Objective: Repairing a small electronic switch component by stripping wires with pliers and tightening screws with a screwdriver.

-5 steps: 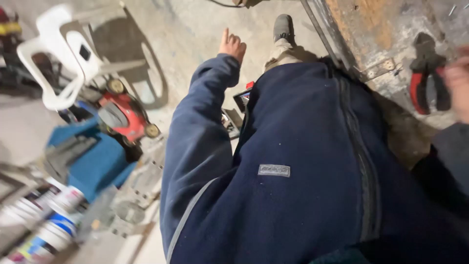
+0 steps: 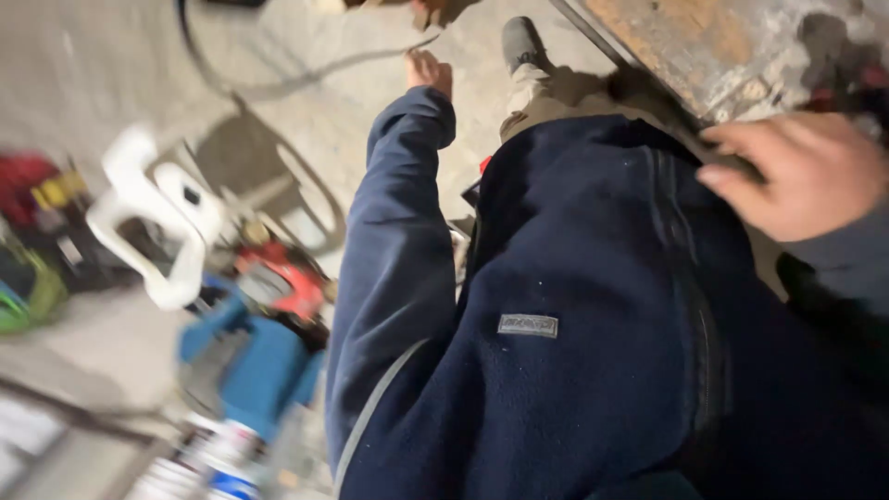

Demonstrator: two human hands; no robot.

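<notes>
The left hand [image 2: 429,70] hangs at twelve o'clock over the concrete floor [image 2: 306,83], fingers loosely curled and holding nothing. At two o'clock the right hand [image 2: 801,171] rests on the rusty metal edge [image 2: 667,42], fingers pressed together. A blurred white plastic chair [image 2: 153,222] stands at nine o'clock.

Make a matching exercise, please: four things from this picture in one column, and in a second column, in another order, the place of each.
Things:
1. white plastic chair
2. left hand
3. right hand
4. blue power tool

Places:
a. stretched out at the top centre, above the concrete floor
b. at the right edge, beside the rusty metal plate
c. lower left, below the red machine
d. on the left, lying tipped on the floor

Pairs: 1-d, 2-a, 3-b, 4-c
</notes>
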